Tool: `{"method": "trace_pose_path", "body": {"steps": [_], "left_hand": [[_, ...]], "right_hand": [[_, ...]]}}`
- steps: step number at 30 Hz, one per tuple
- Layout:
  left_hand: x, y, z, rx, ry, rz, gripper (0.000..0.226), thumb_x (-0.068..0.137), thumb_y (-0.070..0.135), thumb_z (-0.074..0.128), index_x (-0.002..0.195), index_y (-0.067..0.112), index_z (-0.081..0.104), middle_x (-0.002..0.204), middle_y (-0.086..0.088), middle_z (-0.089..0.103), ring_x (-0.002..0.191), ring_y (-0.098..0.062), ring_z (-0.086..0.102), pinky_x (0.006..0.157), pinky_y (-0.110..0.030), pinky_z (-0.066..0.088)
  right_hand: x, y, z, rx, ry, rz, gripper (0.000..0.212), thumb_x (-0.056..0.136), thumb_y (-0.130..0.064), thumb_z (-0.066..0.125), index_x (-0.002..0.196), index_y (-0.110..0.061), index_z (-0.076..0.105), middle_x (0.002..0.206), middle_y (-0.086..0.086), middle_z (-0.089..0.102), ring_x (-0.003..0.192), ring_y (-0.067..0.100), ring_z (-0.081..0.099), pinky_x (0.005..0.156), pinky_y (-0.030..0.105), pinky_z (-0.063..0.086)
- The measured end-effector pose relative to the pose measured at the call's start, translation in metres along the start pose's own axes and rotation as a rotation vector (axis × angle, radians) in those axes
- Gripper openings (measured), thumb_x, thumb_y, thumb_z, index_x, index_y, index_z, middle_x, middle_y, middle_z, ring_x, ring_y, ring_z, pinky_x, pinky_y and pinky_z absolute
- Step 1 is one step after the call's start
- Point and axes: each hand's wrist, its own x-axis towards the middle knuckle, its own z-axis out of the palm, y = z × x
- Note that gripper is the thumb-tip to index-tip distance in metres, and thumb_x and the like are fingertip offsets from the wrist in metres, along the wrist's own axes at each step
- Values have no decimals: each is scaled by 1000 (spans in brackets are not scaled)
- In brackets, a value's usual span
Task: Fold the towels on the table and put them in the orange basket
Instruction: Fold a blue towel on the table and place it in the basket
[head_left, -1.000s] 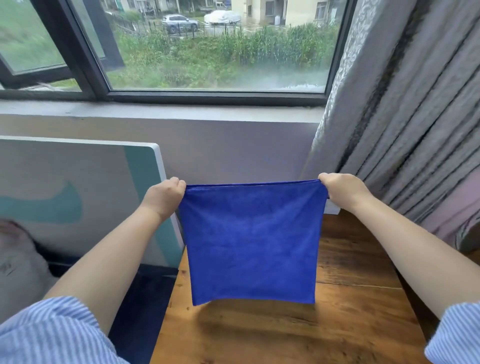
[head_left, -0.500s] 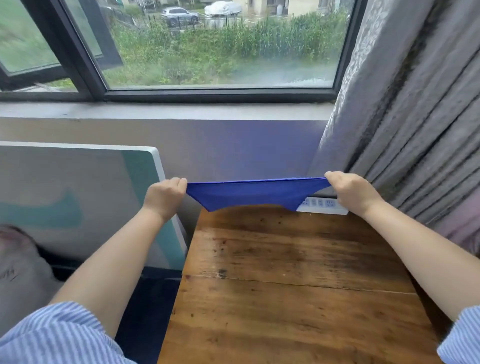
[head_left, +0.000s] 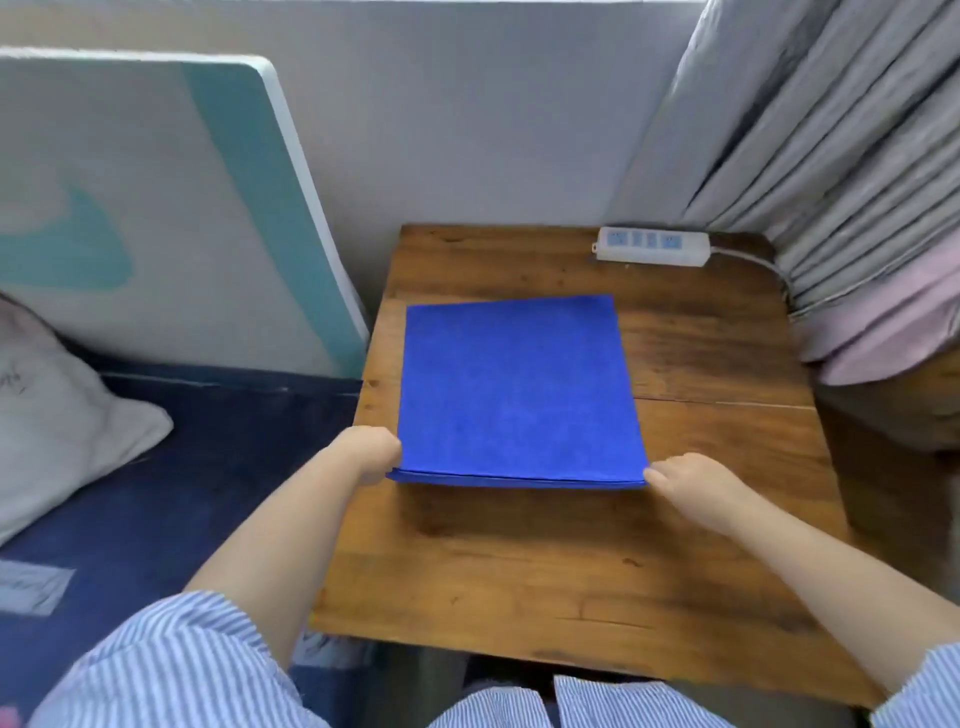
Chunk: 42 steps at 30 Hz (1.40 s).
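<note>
The wooden worktop (head_left: 701, 519) carries my blue towel (head_left: 514, 389), spread flat, running away from me. My left hand (head_left: 371, 454) and right hand (head_left: 685, 480) each pinch a near corner; the far edge lies opposite both grips, equally reachable.

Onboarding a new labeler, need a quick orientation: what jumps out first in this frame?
The bright blue towel dominates, spread flat in the middle of the wooden table. The left hand and the right hand each pinch a near corner, the near edge lifted slightly off the wood. A white power strip lies at the table's far right corner, beside the grey curtain.
</note>
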Motion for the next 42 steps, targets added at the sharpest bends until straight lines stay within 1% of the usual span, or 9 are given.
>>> {"method": "trace_pose_path", "body": {"steps": [4,9,13,19,23,27,33,38,42], "left_hand": [[6,23,44,-1,-45,40,21,87,-5,41,83,13,53,79,-1,40,81,-21,40,68,-28,36],[6,47,76,-32,-8,18,34,88,-6,42,114,8,59,104,-7,53,99,-23,53,70,-30,40],[7,63,94,-29,-5,2,32,91,-3,42,117,8,56,110,-8,55,111,-25,53,73,-31,41],[8,65,84,-44,-84,17,25,91,6,43,110,13,57,105,-4,56,98,-22,53,72,-29,40],[18,61,50,-112,-122,-63,11,89,12,40,91,17,50,71,3,40,81,-18,45,49,-21,28],[44,55,17,-238,58,-137,27,93,10,39,115,11,54,114,-6,55,109,-23,51,67,-25,33],[110,44,-41,-571,349,-333,32,94,7,34,124,6,44,131,-10,44,121,-27,41,78,-31,37],[175,33,-67,-626,445,-291,51,99,16,30,148,17,19,158,-4,9,147,-25,5,113,-36,23],[212,16,-70,-629,428,-270,51,101,29,30,149,22,16,159,0,6,147,-23,2,116,-41,12]], "right_hand": [[-11,-28,21,19,-144,22,43,6,-11,83,38,-10,53,36,5,48,31,15,50,31,12,31],[-11,-48,33,-18,-246,-27,45,7,-10,87,38,-10,55,42,5,49,38,18,52,34,18,18],[-9,-62,31,-59,-472,-79,21,87,-6,52,107,-3,57,109,13,57,103,28,53,69,33,40],[-1,-60,24,-58,-668,-99,30,97,-24,35,116,-8,53,120,9,55,115,27,49,88,35,41],[27,-45,14,-11,-532,-38,36,94,-32,44,99,-4,66,103,15,66,98,27,63,79,30,47],[73,-23,20,116,-130,67,27,70,-21,60,46,-11,55,47,5,53,41,25,55,36,20,37],[167,-4,6,234,-32,189,36,64,-21,74,98,-9,72,109,14,70,99,30,68,74,42,56],[233,15,4,418,-93,262,53,100,-28,28,148,-15,9,158,4,-3,146,22,-5,117,43,-2],[251,45,28,450,-146,272,53,100,-37,20,148,-21,7,158,-4,-3,146,17,-7,117,41,-7]]}}
